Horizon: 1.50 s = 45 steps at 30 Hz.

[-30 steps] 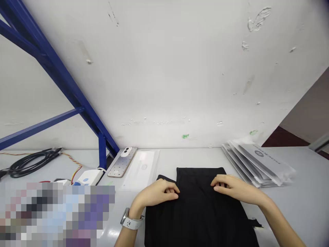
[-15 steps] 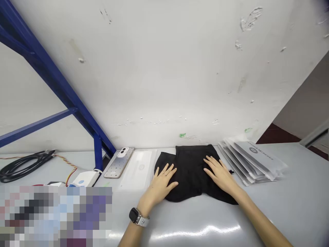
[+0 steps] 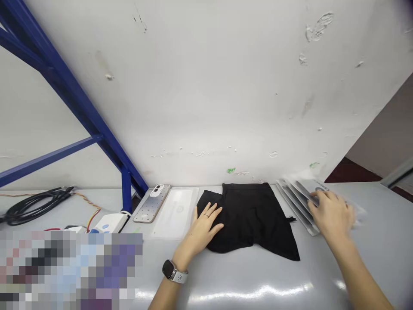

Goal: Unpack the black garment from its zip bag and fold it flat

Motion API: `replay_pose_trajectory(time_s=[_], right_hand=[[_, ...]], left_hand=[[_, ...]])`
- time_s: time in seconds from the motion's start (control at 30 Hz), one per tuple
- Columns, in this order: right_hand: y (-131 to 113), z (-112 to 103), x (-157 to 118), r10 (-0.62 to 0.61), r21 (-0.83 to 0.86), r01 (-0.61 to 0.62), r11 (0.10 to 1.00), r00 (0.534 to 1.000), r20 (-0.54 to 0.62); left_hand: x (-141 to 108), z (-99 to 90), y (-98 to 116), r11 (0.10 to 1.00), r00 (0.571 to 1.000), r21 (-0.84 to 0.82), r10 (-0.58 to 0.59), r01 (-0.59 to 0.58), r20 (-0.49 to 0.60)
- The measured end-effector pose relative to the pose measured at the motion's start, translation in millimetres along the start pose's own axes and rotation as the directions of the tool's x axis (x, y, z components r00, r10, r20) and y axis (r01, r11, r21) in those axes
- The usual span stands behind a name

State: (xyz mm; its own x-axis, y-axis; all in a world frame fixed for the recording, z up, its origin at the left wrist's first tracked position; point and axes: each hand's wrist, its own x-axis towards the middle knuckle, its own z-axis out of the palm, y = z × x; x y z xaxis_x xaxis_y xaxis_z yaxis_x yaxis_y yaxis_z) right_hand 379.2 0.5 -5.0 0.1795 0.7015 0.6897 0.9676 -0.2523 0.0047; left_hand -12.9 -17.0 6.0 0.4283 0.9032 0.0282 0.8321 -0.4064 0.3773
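Note:
Black shorts [image 3: 248, 215] lie flat on the grey table, with the left part folded. My left hand [image 3: 203, 226], wearing a ring and a watch, rests flat on that left part with its fingers spread. On the right, several frosted plastic bags [image 3: 298, 206] with grey printing are fanned in a stack. Over the top of this stack is my right hand [image 3: 332, 215], slightly blurred, its fingers curled around the upper bag's edge. The hand covers most of the bag's printing.
Left of the shorts lie a flat clear plastic bag [image 3: 177, 213] and a phone [image 3: 151, 204]. Farther left are a white power strip [image 3: 109, 224], a coiled black cable [image 3: 35, 206] and a blue metal frame [image 3: 80, 103]. A white wall [image 3: 209, 86] stands behind the table.
My right hand has left the shorts and moved right onto the stack of plastic bags. My left hand stays on the shorts. The view has shifted slightly.

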Motion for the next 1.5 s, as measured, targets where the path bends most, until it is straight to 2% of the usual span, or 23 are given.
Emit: replay_pose_trajectory(time_s=[0.1,0.17,0.23,0.3,0.37,0.43,0.5,0.57,0.6,0.67,0.73,0.87,1.1,1.23,1.3,1.4,1.5], right_hand=[[0,5,1,-0.004,0.015,0.005,1.000,0.998,-0.056],[-9,-2,3,-0.009,0.048,0.016,0.999,0.991,-0.131],[-28,-17,3,-0.021,0.112,0.043,0.993,0.981,-0.192],[-54,-34,-3,-0.073,0.223,0.124,0.967,0.972,-0.221],[-85,-50,-16,-0.172,0.398,0.260,0.880,0.955,-0.243],[-114,-58,-34,-0.362,0.540,0.439,0.718,0.898,-0.250],[-135,-60,-50,-0.556,0.596,0.567,0.569,0.799,-0.229],[-145,-57,-59,-0.663,0.620,0.604,0.501,0.728,-0.174],[-146,-55,-61,-0.682,0.627,0.597,0.500,0.718,-0.139],[-140,-51,-57,-0.678,0.641,0.555,0.530,0.732,-0.074],[-130,-48,-50,-0.642,0.651,0.502,0.569,0.766,-0.028],[-117,-46,-40,-0.566,0.666,0.427,0.612,0.824,-0.008],[-119,-48,-43,-0.539,0.761,0.357,0.541,0.842,-0.011],[-119,-49,-42,-0.504,0.760,0.348,0.549,0.863,-0.031],[-121,-50,-43,-0.523,0.742,0.382,0.550,0.851,-0.050],[-127,-54,-49,-0.579,0.706,0.454,0.543,0.812,-0.076],[-134,-57,-56,-0.631,0.672,0.525,0.523,0.768,-0.109]], left_hand=[[1,-0.8,1,1.000,0.999,0.011,-0.009,0.009,-0.036],[2,-2.1,3,1.000,0.996,0.024,-0.006,0.008,-0.094],[4,-3.8,7,0.999,0.985,0.042,0.001,0.006,-0.172],[4,-5.2,14,0.998,0.963,0.070,0.012,0.008,-0.270],[4,-5.5,21,0.994,0.925,0.112,0.038,0.005,-0.378],[3,-4.3,27,0.985,0.879,0.172,0.095,-0.014,-0.467],[3,-2.0,28,0.966,0.860,0.247,0.187,-0.073,-0.475],[3,0.2,25,0.943,0.862,0.299,0.271,-0.148,-0.428],[4,0.9,22,0.935,0.866,0.309,0.295,-0.175,-0.403],[4,0.7,16,0.936,0.868,0.300,0.298,-0.184,-0.396],[5,-1.3,10,0.948,0.869,0.280,0.264,-0.153,-0.418],[3,-5.6,7,0.970,0.868,0.235,0.172,-0.066,-0.467],[2,-4.4,6,0.983,0.843,0.182,0.077,0.026,-0.533],[2,-8.3,6,0.982,0.838,0.184,0.075,0.030,-0.540],[1,-9.1,12,0.978,0.854,0.210,0.119,-0.012,-0.507],[2,-3.2,25,0.952,0.866,0.247,0.272,-0.179,-0.420],[3,10.0,39,0.914,0.828,0.254,0.398,-0.318,-0.396]])
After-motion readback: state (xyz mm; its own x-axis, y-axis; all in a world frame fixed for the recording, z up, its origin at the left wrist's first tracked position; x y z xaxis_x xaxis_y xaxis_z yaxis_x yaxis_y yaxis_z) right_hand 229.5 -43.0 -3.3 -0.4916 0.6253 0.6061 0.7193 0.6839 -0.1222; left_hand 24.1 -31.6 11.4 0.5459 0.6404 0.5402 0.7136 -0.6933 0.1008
